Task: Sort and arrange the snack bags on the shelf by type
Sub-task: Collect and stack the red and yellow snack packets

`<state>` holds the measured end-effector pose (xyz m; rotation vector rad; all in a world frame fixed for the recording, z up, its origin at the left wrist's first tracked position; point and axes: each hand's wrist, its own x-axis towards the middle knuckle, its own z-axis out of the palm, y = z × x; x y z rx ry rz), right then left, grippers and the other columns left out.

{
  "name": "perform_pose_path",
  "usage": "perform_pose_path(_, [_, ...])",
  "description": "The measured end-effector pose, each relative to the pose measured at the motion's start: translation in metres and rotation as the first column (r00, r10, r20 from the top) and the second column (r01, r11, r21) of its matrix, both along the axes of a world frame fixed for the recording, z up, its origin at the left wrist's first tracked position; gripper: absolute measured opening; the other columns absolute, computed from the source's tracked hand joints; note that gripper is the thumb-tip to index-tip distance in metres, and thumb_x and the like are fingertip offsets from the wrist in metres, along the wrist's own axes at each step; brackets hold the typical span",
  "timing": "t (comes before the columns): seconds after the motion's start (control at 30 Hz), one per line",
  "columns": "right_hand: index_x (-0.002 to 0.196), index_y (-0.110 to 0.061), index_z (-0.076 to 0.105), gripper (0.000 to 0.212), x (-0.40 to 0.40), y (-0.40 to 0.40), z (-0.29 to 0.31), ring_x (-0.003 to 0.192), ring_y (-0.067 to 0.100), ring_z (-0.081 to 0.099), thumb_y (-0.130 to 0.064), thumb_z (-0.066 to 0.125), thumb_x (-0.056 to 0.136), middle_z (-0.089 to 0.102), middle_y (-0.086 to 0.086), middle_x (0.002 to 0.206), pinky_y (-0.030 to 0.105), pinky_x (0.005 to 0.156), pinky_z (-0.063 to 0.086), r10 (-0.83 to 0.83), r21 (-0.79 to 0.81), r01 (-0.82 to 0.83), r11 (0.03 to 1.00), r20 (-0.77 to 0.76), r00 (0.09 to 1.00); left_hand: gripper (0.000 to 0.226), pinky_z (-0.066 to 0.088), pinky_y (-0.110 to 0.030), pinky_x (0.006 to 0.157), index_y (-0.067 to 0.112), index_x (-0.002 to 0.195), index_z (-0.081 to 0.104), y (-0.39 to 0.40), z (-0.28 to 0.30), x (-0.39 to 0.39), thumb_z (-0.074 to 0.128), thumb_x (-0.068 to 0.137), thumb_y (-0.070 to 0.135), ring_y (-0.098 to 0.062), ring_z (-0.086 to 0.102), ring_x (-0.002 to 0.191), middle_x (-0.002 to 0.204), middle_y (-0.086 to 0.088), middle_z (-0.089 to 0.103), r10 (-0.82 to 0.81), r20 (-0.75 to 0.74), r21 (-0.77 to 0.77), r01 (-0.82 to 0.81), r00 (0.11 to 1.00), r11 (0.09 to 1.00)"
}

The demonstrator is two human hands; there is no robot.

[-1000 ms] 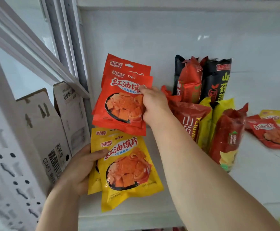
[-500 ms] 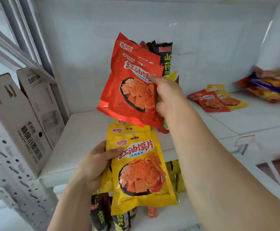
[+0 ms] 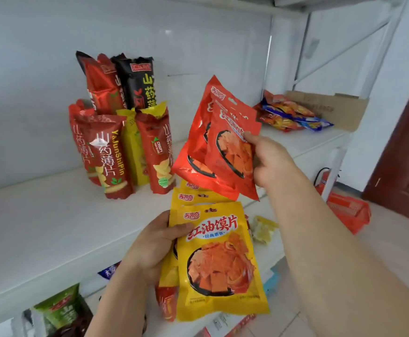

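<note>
gripping yellow bags [image 3: 219, 261] left hand [image 3: 153, 246], red bags [image 3: 223, 147] right hand [image 3: 270, 159], beside upright chip packs [image 3: 116, 132].

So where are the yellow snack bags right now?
In the head view the yellow snack bags are low and centre, fanned in the left hand, off the shelf and just below the orange bags in the right hand.

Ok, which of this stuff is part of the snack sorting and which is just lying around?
Job: orange bags in right hand; yellow bags in left hand; standing chip bags; snack pile; shelf.
Lying about: cardboard box; red bag on floor.
</note>
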<state>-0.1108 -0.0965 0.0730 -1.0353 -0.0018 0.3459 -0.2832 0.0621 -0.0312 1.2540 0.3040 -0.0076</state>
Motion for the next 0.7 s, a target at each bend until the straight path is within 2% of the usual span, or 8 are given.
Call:
perform_pose_path(0.07, [0.123, -0.007, 0.064, 0.028, 0.013, -0.021, -0.006, 0.078, 0.024, 0.073, -0.019, 0.056, 0.099, 0.075, 0.013, 0.102, 0.044, 0.066, 0.062, -0.031, -0.030, 0.031, 0.999, -0.030, 0.999, 0.039, 0.054, -0.062, 0.093, 0.007, 0.130, 0.060, -0.013, -0.001, 0.018, 0.066, 0.092, 0.007, -0.046, 0.070, 0.104, 0.117, -0.023, 0.072, -0.032, -0.018, 0.001, 0.032, 0.999, 0.999])
perform_pose_path(0.13, [0.123, -0.006, 0.064, 0.028, 0.028, -0.041, -0.012, 0.078, 0.025, 0.074, -0.019, 0.057, 0.099, 0.075, 0.014, 0.101, 0.045, 0.063, 0.062, -0.067, -0.048, 0.064, 0.997, -0.061, 0.996, 0.039, 0.054, -0.062, 0.093, 0.008, 0.130, 0.060, -0.027, -0.002, 0.038, 0.067, 0.092, 0.007, -0.046, 0.071, 0.103, 0.117, -0.022, 0.073, -0.046, -0.017, 0.008, 0.046, 0.999, 0.999])
perform_pose_path(0.2, [0.123, -0.005, 0.063, 0.028, 0.046, -0.062, -0.017, 0.083, 0.027, 0.074, -0.020, 0.057, 0.100, 0.075, 0.015, 0.102, 0.042, 0.060, 0.062, -0.083, -0.059, 0.079, 0.995, -0.080, 0.993, 0.039, 0.053, -0.063, 0.094, 0.008, 0.129, 0.061, -0.041, -0.003, 0.059, 0.067, 0.091, 0.007, -0.046, 0.071, 0.103, 0.115, -0.022, 0.073, -0.054, -0.012, 0.014, 0.054, 0.998, 0.998])
perform_pose_path(0.3, [0.121, -0.006, 0.064, 0.028, 0.080, -0.093, -0.022, 0.096, 0.030, 0.073, -0.023, 0.057, 0.100, 0.074, 0.015, 0.108, 0.041, 0.063, 0.061, -0.091, -0.077, 0.084, 0.994, -0.097, 0.991, 0.039, 0.052, -0.065, 0.095, 0.008, 0.129, 0.061, -0.065, -0.003, 0.094, 0.068, 0.091, 0.007, -0.046, 0.070, 0.103, 0.116, -0.022, 0.073, -0.054, -0.006, 0.025, 0.054, 0.999, 0.998])
perform_pose_path(0.37, [0.121, -0.006, 0.064, 0.028, 0.104, -0.113, -0.022, 0.096, 0.030, 0.073, -0.023, 0.057, 0.100, 0.074, 0.015, 0.109, 0.041, 0.065, 0.060, -0.090, -0.091, 0.081, 0.993, -0.101, 0.991, 0.040, 0.052, -0.065, 0.095, 0.008, 0.129, 0.061, -0.081, -0.003, 0.118, 0.068, 0.090, 0.008, -0.047, 0.070, 0.104, 0.116, -0.023, 0.073, -0.043, -0.002, 0.021, 0.043, 0.999, 0.999])
perform_pose_path(0.53, [0.120, -0.007, 0.065, 0.029, 0.178, -0.160, -0.020, 0.095, 0.030, 0.073, -0.027, 0.057, 0.099, 0.075, 0.014, 0.107, 0.046, 0.079, 0.059, -0.055, -0.126, 0.040, 0.991, -0.119, 0.991, 0.041, 0.054, -0.063, 0.092, 0.009, 0.128, 0.061, -0.126, 0.005, 0.187, 0.070, 0.088, 0.008, -0.045, 0.072, 0.101, 0.114, -0.022, 0.074, 0.039, -0.008, 0.007, -0.039, 0.999, 0.999])
perform_pose_path(0.7, [0.121, -0.008, 0.064, 0.030, 0.242, -0.182, -0.017, 0.099, 0.032, 0.072, -0.027, 0.056, 0.100, 0.074, 0.015, 0.108, 0.050, 0.086, 0.057, 0.009, -0.132, -0.027, 0.991, -0.132, 0.991, 0.039, 0.054, -0.063, 0.092, 0.011, 0.128, 0.062, -0.151, 0.010, 0.239, 0.070, 0.090, 0.009, -0.044, 0.072, 0.100, 0.112, -0.020, 0.075, 0.134, -0.012, 0.004, -0.134, 0.991, 0.991])
